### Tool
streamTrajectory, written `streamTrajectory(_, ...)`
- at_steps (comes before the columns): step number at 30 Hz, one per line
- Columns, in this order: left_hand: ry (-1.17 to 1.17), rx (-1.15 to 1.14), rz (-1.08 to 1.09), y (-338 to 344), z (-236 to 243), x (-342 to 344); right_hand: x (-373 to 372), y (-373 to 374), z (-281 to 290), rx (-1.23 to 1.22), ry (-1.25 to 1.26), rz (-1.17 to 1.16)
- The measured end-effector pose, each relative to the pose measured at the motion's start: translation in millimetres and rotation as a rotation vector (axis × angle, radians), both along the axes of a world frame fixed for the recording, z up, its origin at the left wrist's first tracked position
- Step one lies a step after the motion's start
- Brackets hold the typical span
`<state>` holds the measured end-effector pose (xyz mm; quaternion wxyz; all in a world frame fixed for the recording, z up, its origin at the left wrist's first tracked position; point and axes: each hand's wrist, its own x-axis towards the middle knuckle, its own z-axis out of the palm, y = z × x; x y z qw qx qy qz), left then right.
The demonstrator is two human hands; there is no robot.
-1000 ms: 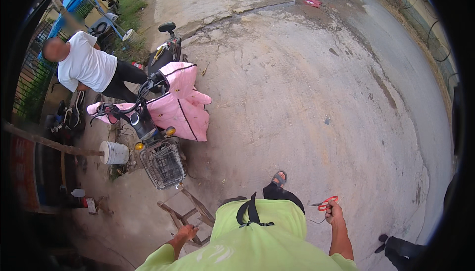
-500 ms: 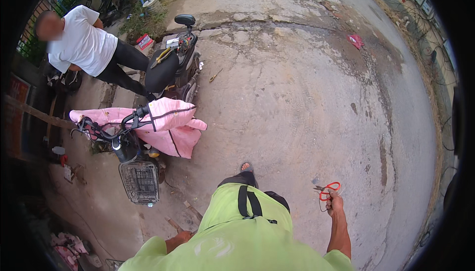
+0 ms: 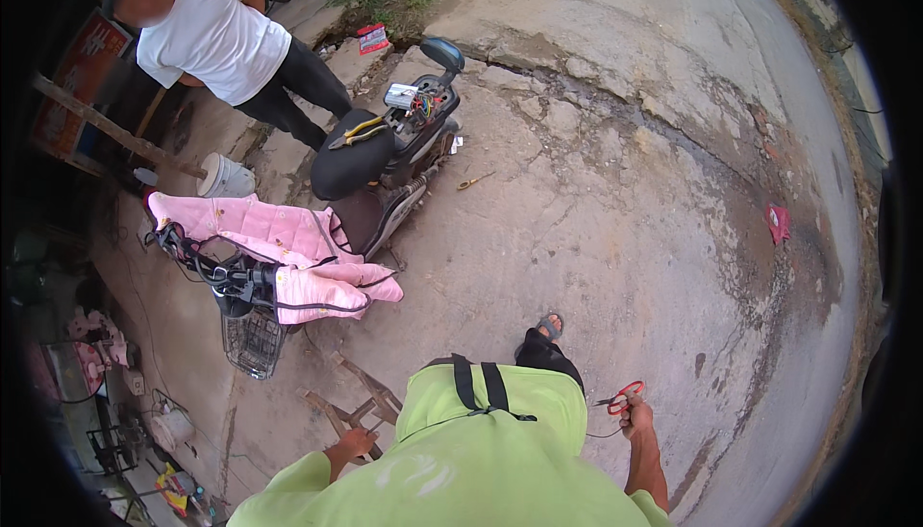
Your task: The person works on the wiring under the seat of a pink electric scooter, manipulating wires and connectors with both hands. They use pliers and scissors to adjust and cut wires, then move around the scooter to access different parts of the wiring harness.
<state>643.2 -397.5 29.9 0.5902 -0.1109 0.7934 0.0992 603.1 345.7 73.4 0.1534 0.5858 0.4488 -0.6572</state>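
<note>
My right hand [image 3: 636, 418] is closed on scissors with red loop handles [image 3: 627, 394], their dark blades pointing left. A thin dark wire [image 3: 604, 434] runs from the same hand. Low on the left, my left hand [image 3: 356, 443] grips a wooden stool [image 3: 358, 410], whose legs stick out ahead of it; part of the stool is hidden by my arm and green shirt. Ahead to the left stands an electric scooter [image 3: 409, 171] with a pink quilted cover [image 3: 250, 224] over its handlebar. Yellow-handled pliers [image 3: 358, 133] lie on its black seat [image 3: 351, 163].
A person in a white shirt [image 3: 216, 32] stands beyond the scooter. Exposed wiring [image 3: 428, 106] and a silver box [image 3: 402, 95] show at its rear. Another small tool [image 3: 475, 181] lies on the concrete. A white bucket [image 3: 228, 177] stands behind the scooter, and a wire basket [image 3: 253, 342] hangs at its front.
My view has swung left, so the scooter and the person sit further right. More of the wooden stool shows by my left hand. My foot has stepped forward; the scissors stay in my right hand.
</note>
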Motion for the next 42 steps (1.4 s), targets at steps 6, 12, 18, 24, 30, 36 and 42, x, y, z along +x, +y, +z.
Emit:
streamTrajectory(6, 0.004, -0.05, 0.218, 105.8, 18.6, -101.5, -260.7, 121.9, 59.1, 0.156, 0.129, 0.348)
streamTrajectory(12, -0.061, -0.02, 0.181, 186.0, -31.4, -245.0, -440.6, 174.9, 73.0, 0.255, 0.157, 0.564)
streamTrajectory(18, -0.057, 0.002, 0.33, 241.7, -126.7, -384.4, -527.0, 176.1, 42.4, 0.212, -0.008, 0.68)
streamTrajectory(24, 0.136, 0.046, 0.453, 291.1, -245.8, -444.1, -624.3, 157.3, 28.2, 0.167, -0.235, 0.858)
streamTrajectory(30, 0.454, 0.088, 0.615, 320.6, -298.9, -566.7, -751.3, 139.9, -17.3, 0.208, -0.262, 1.317)
streamTrajectory(36, 0.787, 0.095, 0.671, 286.8, -328.5, -601.6, -873.5, 121.3, -37.9, 0.309, -0.196, 1.467)
streamTrajectory(42, 0.799, -0.208, 0.988, 285.8, -445.3, -530.7, -894.3, 108.7, -42.3, 0.342, -0.151, 1.486)
